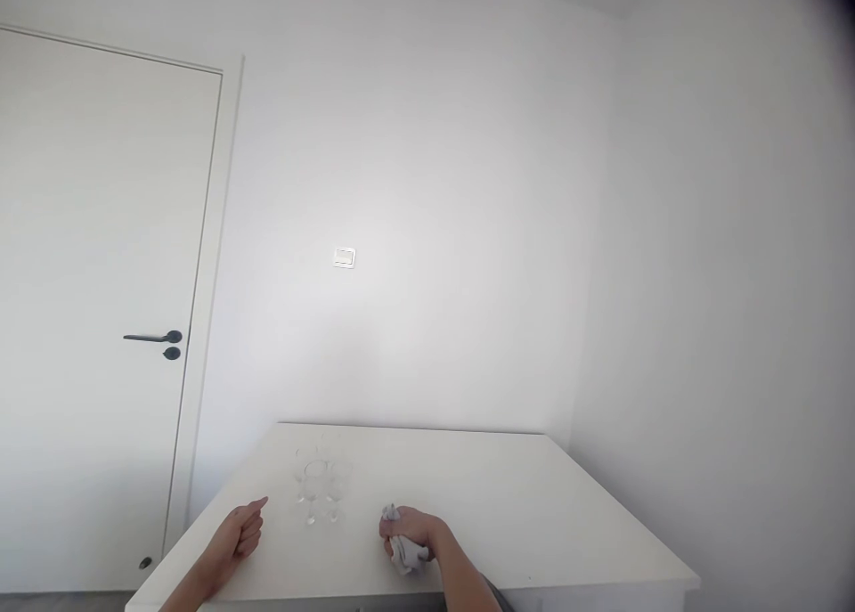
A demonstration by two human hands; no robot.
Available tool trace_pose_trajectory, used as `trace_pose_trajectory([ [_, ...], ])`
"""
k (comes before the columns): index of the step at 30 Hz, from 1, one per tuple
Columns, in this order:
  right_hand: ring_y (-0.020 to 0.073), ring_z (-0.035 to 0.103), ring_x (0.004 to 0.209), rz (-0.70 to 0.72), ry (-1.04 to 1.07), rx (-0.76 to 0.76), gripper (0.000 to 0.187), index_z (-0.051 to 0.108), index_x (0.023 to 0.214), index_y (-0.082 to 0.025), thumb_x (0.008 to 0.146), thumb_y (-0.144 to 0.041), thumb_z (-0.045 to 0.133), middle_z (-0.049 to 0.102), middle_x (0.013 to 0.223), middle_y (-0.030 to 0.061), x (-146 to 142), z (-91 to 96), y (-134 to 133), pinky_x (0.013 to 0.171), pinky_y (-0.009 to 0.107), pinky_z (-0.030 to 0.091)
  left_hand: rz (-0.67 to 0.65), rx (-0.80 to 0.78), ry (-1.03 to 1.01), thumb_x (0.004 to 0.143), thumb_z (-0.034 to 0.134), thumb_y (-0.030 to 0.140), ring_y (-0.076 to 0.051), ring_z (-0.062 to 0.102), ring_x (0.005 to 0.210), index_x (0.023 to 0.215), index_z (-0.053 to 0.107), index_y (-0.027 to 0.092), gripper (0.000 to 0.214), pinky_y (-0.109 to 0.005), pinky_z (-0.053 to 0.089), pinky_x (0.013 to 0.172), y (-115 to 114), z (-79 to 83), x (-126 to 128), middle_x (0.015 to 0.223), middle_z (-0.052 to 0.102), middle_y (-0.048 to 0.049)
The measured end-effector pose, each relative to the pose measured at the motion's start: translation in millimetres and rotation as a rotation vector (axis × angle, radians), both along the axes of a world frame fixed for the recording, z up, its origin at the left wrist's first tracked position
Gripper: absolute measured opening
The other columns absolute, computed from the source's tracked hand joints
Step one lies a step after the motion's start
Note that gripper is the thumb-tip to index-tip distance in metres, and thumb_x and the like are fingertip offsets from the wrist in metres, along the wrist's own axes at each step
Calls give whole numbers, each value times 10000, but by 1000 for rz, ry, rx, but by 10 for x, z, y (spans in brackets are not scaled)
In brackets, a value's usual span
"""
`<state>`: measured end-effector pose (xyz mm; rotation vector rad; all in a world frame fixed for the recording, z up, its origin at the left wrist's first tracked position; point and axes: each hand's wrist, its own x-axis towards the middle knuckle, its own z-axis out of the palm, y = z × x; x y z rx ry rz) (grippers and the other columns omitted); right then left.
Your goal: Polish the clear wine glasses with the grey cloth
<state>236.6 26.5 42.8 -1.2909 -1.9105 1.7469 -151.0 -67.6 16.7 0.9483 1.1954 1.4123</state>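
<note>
My left hand [239, 534] rests on the white table [508, 505] with its index finger stretched toward several clear stemmed glasses [319, 487] and the other fingers curled; it holds nothing. The glasses stand upright in a tight group just right of that finger. My right hand [407, 532] lies on the table to the right of the glasses, its fingers closed around a bunched grey-white cloth [403, 551].
The table stands against a white wall, in a corner on the right. A white door [100, 309] with a dark handle [155, 338] is at the left. A small white switch plate [344, 257] sits on the wall above the table.
</note>
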Motion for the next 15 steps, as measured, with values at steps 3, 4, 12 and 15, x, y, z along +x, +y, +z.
trace_pose_trajectory([
  [3, 127, 544, 557, -29, 44, -7, 322, 611, 714, -191, 829, -487, 668, 592, 635, -5, -51, -28, -18, 590, 256, 452, 5, 3, 27, 717, 769, 579, -85, 116, 530, 623, 153, 264, 698, -294, 234, 513, -39, 66, 43, 615, 99, 101],
  [4, 127, 536, 561, -37, 86, -28, 365, 616, 730, -192, 842, -538, 640, 581, 648, -4, -72, -51, -16, 596, 259, 452, 4, 1, 27, 711, 772, 580, -87, 109, 533, 622, 152, 266, 701, -296, 224, 515, -49, 83, 55, 613, 100, 101],
  [12, 176, 575, 772, -102, 668, -107, 417, 592, 997, -213, 626, -381, 679, 548, 834, 9, -24, -33, 13, 728, 265, 460, -98, 24, 196, 757, 727, 646, -107, 91, 528, 556, 164, 268, 707, -323, 133, 573, -95, 37, 157, 533, 140, 87],
  [15, 185, 574, 835, -225, 745, 8, 452, 524, 998, -243, 556, -263, 620, 533, 844, 0, 15, 44, 17, 767, 251, 447, -133, 57, 419, 813, 602, 746, -106, 111, 493, 480, 190, 260, 720, -330, 151, 604, -74, -52, 256, 462, 163, 68],
])
